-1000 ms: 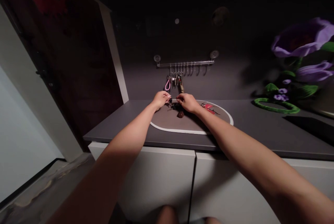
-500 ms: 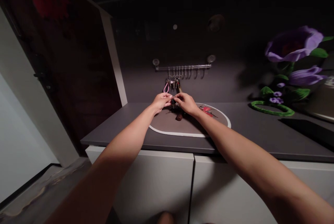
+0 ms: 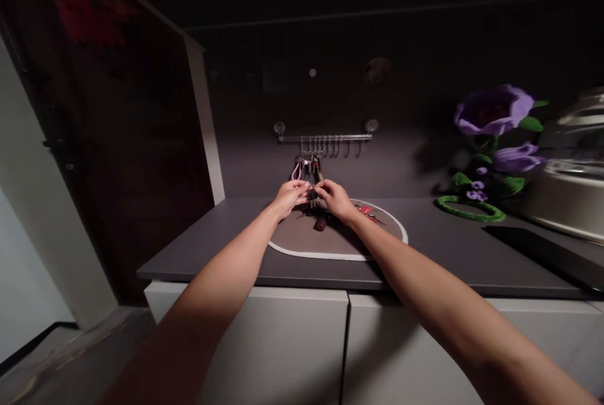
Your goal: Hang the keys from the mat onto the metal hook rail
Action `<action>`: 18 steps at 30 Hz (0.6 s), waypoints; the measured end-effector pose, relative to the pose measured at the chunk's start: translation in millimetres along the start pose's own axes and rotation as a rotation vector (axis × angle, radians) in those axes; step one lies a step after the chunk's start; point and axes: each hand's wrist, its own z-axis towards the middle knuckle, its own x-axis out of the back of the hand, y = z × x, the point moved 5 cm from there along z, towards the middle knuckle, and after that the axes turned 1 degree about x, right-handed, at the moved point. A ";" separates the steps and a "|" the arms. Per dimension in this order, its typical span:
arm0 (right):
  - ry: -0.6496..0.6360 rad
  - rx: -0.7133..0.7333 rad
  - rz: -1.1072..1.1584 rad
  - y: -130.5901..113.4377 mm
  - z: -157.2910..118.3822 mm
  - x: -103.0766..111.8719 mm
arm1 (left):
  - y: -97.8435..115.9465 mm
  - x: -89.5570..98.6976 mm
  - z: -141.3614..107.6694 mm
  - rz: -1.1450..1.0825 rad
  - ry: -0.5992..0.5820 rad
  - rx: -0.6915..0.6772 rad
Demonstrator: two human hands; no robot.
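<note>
Above the mat [image 3: 330, 255], my left hand [image 3: 291, 197] and my right hand [image 3: 334, 197] meet with pinched fingers on a small dark bunch of keys [image 3: 312, 195]. Its details are too small to tell. Just behind them, several keys [image 3: 309, 163] and a pink loop [image 3: 296, 171] hang from the left hooks of a clear rail [image 3: 330, 138] on the wall. A dark reddish-brown piece [image 3: 321, 224] lies on the mat below my hands. Red keys [image 3: 367, 210] rest on the mat to the right, beside my right wrist.
Purple flowers [image 3: 493, 110] with a green ring base [image 3: 469, 209] stand on the counter [image 3: 189, 248] at the right. Further right are a dark flat object [image 3: 542, 257] and a pale appliance [image 3: 570, 194]. A dark door [image 3: 127, 160] is at the left.
The view has shifted, so the rail and counter appear lower and more of the pale appliance shows. Both hands keep their pinch on the dark keys.
</note>
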 end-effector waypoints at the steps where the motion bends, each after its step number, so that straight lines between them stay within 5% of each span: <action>1: 0.015 -0.003 0.019 2.3 0.6 0.7 | 0.6 -0.6 -0.5 -0.004 0.008 0.006; 6: 0.070 -0.056 0.151 11.7 4.5 4.3 | 0.1 -1.4 0.1 0.094 0.052 -0.014; 11: 0.166 -0.144 0.345 8.5 13.7 11.8 | -2.9 -0.8 2.3 0.533 0.106 -0.167; 18: 0.333 -0.239 0.417 -1.9 45.1 29.2 | -3.3 -11.0 -1.0 1.000 -0.003 -0.415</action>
